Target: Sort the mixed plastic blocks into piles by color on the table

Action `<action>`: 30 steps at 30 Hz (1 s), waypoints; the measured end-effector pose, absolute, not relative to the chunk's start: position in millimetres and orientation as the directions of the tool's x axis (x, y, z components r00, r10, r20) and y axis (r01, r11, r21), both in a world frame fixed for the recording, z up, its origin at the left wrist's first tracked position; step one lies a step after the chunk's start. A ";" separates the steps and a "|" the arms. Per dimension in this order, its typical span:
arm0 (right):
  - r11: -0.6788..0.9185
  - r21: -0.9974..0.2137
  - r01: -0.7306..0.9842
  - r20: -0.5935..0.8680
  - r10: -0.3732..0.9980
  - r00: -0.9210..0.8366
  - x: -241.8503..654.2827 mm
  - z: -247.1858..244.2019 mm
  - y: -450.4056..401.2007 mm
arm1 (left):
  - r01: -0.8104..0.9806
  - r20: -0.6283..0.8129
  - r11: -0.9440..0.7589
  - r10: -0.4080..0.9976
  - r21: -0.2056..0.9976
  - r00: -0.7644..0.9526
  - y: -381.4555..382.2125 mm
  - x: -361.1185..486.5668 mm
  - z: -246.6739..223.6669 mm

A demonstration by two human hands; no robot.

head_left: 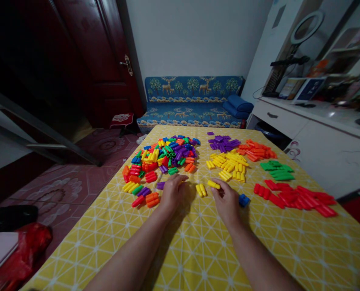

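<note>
My right hand [226, 200] pinches a yellow plastic building piece [213, 184] between thumb and fingers, just above the table. Another yellow piece [201, 190], made of short ribbed tubes side by side, lies between my two hands. My left hand [174, 192] is over the table with fingertips turned right, slightly apart, and nothing visible between them. Beside its knuckles lies a purple piece [161, 185], partly hidden. A blue piece [243, 200] rests just right of my right hand. Beyond both hands, a yellow pile [230, 162] spreads out.
A mixed-colour heap [167, 155] covers the table's left. Single-colour groups lie right: purple [224, 143], orange [256, 150], green [277, 170] and red [297, 198]. The patterned yellow tablecloth [194, 250] lies underneath. Behind are a blue sofa [194, 109] and a white cabinet [325, 149].
</note>
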State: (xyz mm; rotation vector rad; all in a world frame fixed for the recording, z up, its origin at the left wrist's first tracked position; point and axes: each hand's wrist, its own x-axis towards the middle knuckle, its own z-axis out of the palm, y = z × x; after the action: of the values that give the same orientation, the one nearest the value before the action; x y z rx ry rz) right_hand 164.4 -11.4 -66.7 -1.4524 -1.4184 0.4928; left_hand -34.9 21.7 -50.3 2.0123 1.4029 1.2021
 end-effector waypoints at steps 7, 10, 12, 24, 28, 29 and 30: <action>0.380 -0.509 0.772 0.525 0.848 -0.071 156.2 -55.4 -16.7 | 0.565 0.551 -0.425 0.832 0.707 -0.063 32.8 -58.5 -41.0; 0.427 -0.406 0.808 0.465 0.857 -0.220 149.4 -48.9 -21.7 | 0.363 0.491 -0.424 0.864 0.830 -0.112 24.7 -48.9 -37.2; 0.417 -0.365 0.832 0.391 0.880 -0.270 146.5 -46.9 -23.5 | 0.145 0.349 -0.335 0.933 0.931 -0.086 18.5 -37.0 -38.7; 0.263 -0.481 0.836 0.393 0.918 -0.063 143.3 -46.2 -18.5 | -0.597 -0.274 0.435 0.898 0.674 0.346 8.6 -26.2 -30.2; 0.223 -0.706 0.672 0.411 0.902 0.132 150.6 -55.6 -13.3 | -0.704 -0.234 0.519 0.853 0.485 0.467 12.3 -32.7 -32.4; 0.211 -0.749 0.628 0.397 0.902 0.170 152.1 -56.3 -13.0 | -0.714 -0.215 0.529 0.845 0.458 0.489 12.6 -33.0 -34.0; 0.203 -0.783 0.587 0.385 0.901 0.202 153.1 -56.2 -13.2 | -0.716 -0.199 0.541 0.837 0.441 0.510 12.6 -32.7 -35.6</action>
State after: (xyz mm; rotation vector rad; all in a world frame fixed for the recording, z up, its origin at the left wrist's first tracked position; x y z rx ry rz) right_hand 153.1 -13.2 -56.2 -1.4882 -1.4892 0.3992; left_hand -32.7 12.6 -35.6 0.3213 0.4151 0.9541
